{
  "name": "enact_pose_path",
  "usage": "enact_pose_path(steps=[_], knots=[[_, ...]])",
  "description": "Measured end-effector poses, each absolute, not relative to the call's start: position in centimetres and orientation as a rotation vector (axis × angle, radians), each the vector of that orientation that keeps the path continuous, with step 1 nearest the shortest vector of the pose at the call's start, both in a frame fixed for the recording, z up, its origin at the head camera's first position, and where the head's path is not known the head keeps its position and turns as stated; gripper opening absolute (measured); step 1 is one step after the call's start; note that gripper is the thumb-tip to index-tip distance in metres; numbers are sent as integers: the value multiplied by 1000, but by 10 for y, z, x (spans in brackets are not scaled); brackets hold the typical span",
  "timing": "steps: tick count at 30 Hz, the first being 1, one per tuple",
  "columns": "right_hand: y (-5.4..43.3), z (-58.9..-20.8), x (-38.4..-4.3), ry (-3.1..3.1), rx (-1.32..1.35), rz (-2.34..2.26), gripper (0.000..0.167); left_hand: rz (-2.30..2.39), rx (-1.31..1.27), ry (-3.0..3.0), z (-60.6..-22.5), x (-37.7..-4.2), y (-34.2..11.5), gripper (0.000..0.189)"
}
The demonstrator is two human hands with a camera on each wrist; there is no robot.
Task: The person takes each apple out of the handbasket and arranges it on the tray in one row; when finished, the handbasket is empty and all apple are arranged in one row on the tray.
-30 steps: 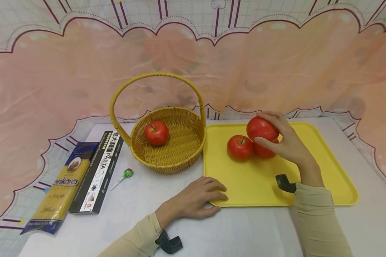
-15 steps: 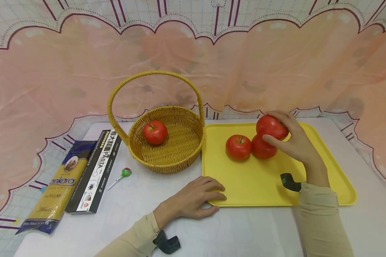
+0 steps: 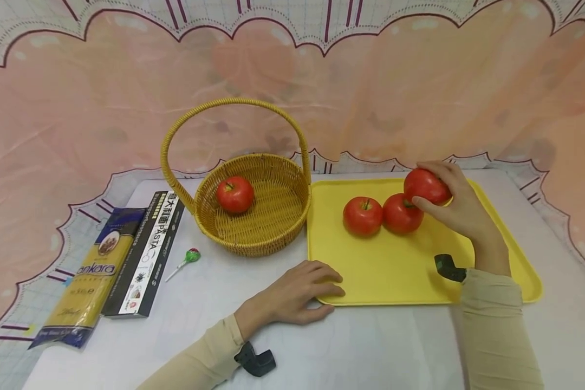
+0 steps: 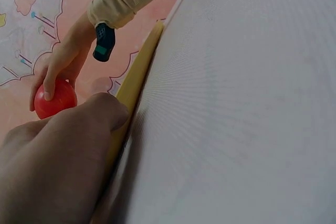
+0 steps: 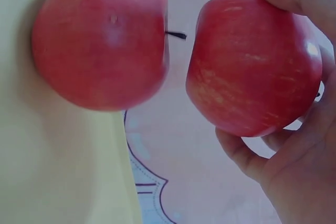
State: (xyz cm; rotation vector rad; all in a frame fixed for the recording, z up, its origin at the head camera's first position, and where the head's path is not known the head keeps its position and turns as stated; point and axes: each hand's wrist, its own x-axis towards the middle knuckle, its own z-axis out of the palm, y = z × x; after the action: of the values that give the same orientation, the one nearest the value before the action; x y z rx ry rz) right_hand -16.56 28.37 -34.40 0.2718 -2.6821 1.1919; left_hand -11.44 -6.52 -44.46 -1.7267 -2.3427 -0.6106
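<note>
My right hand (image 3: 460,211) holds a red apple (image 3: 426,186) between thumb and fingers, raised over the back right part of the yellow tray (image 3: 370,271). Just left of it, a second apple (image 3: 402,215) sits on the tray, side by side with a third apple (image 3: 363,216). In the right wrist view, a gap separates the held apple (image 5: 252,66) from the stem of the apple on the tray (image 5: 102,45). My left hand (image 3: 297,292) rests at the tray's near left corner, fingers over the rim, thumb outside it.
Left of the tray stands a wicker basket (image 3: 253,249) with a tall handle and one apple (image 3: 235,195) inside. Further left lie a lollipop (image 3: 191,255), a black pasta box (image 3: 143,260) and a yellow-blue Ankara pasta bag (image 3: 90,276). A patterned cloth (image 3: 273,70) hangs behind.
My right hand has carried its apple rightward, from above the second apple to its right side. The left hand stays at the tray corner. The head view has shifted slightly.
</note>
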Motion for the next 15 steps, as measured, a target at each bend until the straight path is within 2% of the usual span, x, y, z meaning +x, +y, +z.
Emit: enact_pose_path(steps=[15], knots=[[305, -353, -167, -2743, 176, 1152, 68, -608, -1735, -2345, -446, -116, -65, 29]])
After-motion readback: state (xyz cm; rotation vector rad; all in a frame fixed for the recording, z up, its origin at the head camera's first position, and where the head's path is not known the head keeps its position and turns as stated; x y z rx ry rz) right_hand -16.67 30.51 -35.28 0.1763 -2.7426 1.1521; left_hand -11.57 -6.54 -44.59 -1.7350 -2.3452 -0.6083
